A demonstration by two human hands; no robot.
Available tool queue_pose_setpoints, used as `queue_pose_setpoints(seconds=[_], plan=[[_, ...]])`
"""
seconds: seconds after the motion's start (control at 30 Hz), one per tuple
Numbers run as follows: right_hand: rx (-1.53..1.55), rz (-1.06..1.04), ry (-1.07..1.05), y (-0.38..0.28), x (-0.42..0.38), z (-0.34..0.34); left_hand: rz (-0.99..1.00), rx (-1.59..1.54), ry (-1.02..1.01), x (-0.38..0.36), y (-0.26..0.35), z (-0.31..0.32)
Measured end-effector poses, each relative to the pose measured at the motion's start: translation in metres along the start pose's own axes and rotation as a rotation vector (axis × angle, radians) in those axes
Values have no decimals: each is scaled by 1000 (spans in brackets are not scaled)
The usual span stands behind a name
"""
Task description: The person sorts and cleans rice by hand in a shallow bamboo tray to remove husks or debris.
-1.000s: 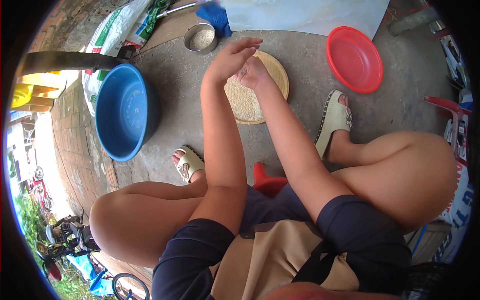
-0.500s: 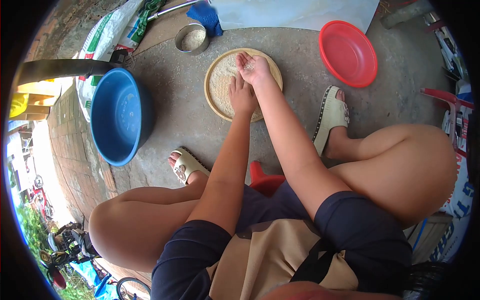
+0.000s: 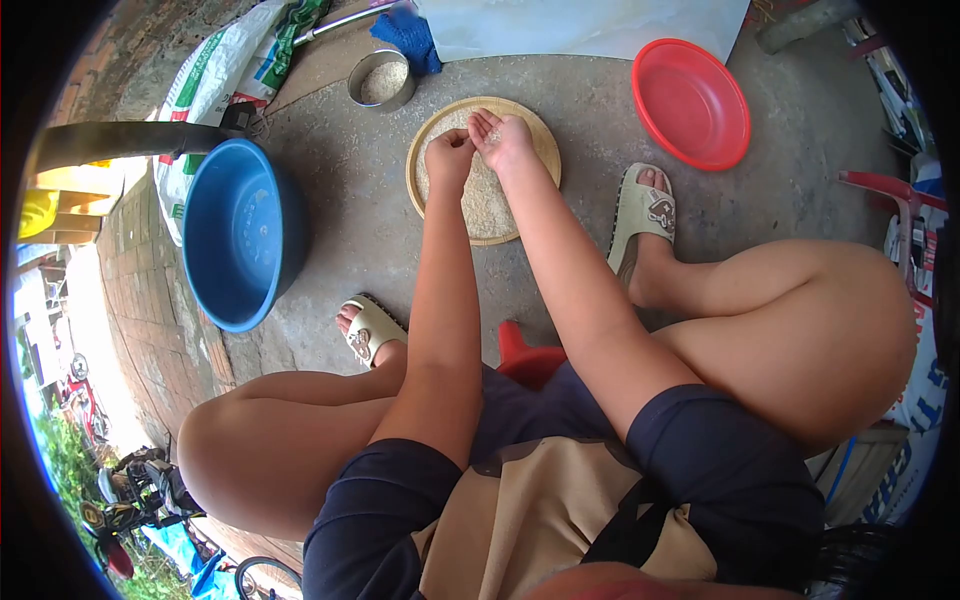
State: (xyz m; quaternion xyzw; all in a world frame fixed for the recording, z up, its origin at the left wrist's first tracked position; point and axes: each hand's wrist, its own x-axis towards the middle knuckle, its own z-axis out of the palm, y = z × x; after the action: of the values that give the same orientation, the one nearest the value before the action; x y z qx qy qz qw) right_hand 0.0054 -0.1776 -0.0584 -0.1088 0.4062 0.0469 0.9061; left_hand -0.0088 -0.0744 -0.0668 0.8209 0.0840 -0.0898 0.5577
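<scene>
A round bamboo tray lies on the floor in front of me, with pale rice grains spread over much of it. Above the tray, my right hand is turned palm up, its fingers together and slightly curled, cupping a few rice grains. Close beside it, my left hand is closed, thumb and fingertips pinched together near the right fingertips. What the pinch holds, if anything, is too small to make out.
A metal bowl with rice stands behind the tray, beside a blue cloth. To the left is a large blue basin; at right, a red basin. Loose grains dot the concrete floor. My sandalled feet flank the tray.
My left hand has lifted off the rice and moved up and left, its fingers going from stretched out to pinched. The right hand has shifted slightly left and down, still palm up.
</scene>
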Motion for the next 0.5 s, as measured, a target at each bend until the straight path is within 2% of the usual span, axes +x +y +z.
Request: queue_pose_setpoints(seconds=[0.1, 0.23, 0.33, 0.4, 0.5], plan=[[-28, 33, -16, -5, 3, -7, 44, 71, -36, 5, 31, -19], [-96, -6, -25, -12, 3, -10, 49, 17, -174, 6, 60, -32], [-147, 61, -145, -11, -8, -4, 90, -44, -237, 4, 74, -35], [-200, 70, -93, -6, -19, 4, 193, 155, -236, 3, 82, -36], [-149, 105, -147, -1, -25, 10, 194, 293, -202, -10, 105, -38]])
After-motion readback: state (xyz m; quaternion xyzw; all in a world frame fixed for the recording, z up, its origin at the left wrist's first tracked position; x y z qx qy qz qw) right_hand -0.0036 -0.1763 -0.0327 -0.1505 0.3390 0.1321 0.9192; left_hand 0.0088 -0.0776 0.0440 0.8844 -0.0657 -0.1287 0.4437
